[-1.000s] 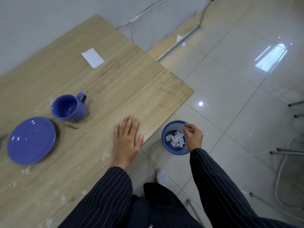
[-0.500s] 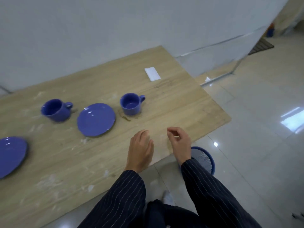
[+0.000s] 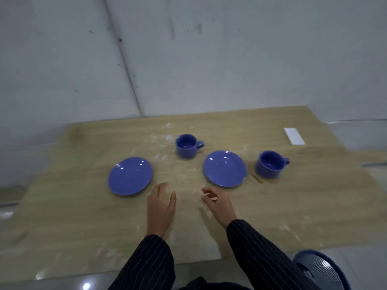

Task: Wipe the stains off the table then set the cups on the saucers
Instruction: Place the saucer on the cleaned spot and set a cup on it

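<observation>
both hands empty at lower centre above the table (image 3: 293, 206): left hand (image 3: 160, 210) flat, fingers extended; right hand (image 3: 217, 204) loosely curled. beyond them, left saucer (image 3: 130, 175) and right saucer (image 3: 224, 168); centre cup (image 3: 187, 145) and right cup (image 3: 270, 166) stand on the wood, pale stains (image 3: 159, 141) around them.

Dark navy sleeves with thin, pale pinstripes are worn on both arms, the left sleeve (image 3: 150, 262) and right sleeve (image 3: 261, 254) ending at the wrists. Both hands are left bare. No rings or watches are seen.
</observation>
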